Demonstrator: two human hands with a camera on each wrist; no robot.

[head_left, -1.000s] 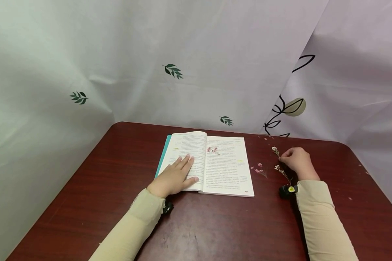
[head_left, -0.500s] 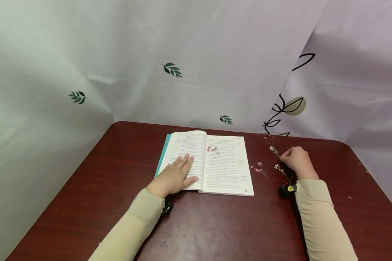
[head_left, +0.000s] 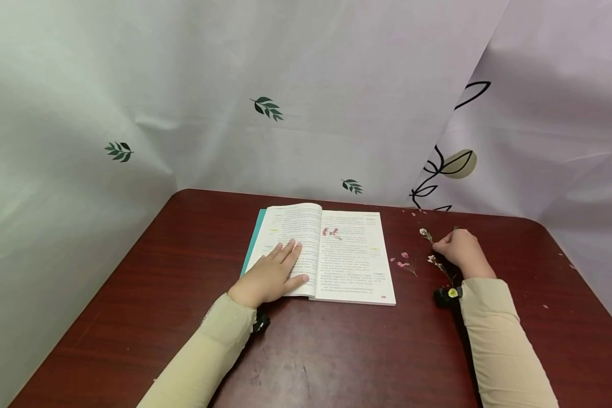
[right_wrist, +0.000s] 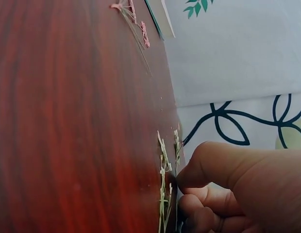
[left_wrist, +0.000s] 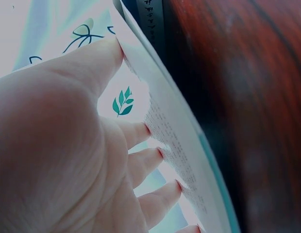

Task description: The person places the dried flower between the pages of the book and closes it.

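Observation:
An open book (head_left: 354, 266) lies on the table, its teal cover edge showing at the left. My left hand (head_left: 270, 276) rests on the left page with straight, spread fingers; in the left wrist view its fingertips (left_wrist: 160, 153) press the printed paper. My right hand (head_left: 461, 252) pinches the stem of a dried white flower sprig (head_left: 424, 232) between thumb and fingers, low over the table to the book's right. Another white sprig (head_left: 432, 260) lies just in front of that hand, its stem partly hidden. On the upper right page sits a small pink flower sprig (head_left: 331, 233).
Between the book and my right hand lies a pink flower sprig (head_left: 404, 264) on the dark red table (head_left: 336, 351). Tiny pink petals are scattered near the back and right edges. A pale curtain (head_left: 306, 136) with leaf prints hangs behind the table.
My right hand has moved the pinched white sprig slightly left, its flower head leaning more toward the book. My left hand stays on the page. The head view has shifted a little.

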